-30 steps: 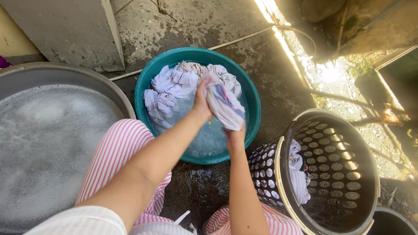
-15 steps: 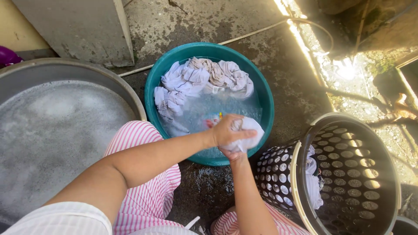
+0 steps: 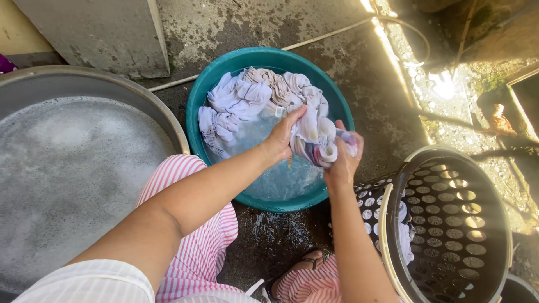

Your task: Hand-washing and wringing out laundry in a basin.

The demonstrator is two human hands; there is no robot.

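Observation:
A teal round basin (image 3: 197, 96) of clear water sits on wet concrete ahead of my knees. Several pale wet clothes (image 3: 241, 101) are heaped along its far side. Above the water at the basin's right, my left hand (image 3: 282, 136) and my right hand (image 3: 344, 160) both grip one wet white garment with coloured marks (image 3: 314, 140). The left hand pinches its upper part, the right holds the bunched lower end.
A large grey metal tub of soapy water (image 3: 67, 163) fills the left. A dark perforated laundry basket with a cream rim (image 3: 449, 224) stands at the right, a white cloth (image 3: 403, 235) hanging inside. A thin hose (image 3: 331, 36) crosses the floor behind the basin. A concrete block (image 3: 95, 33) stands at the back left.
The garment was squeezed into a ball low over the basin's near edge half a second ago. Now both hands have lifted it and pulled it partly open above the water.

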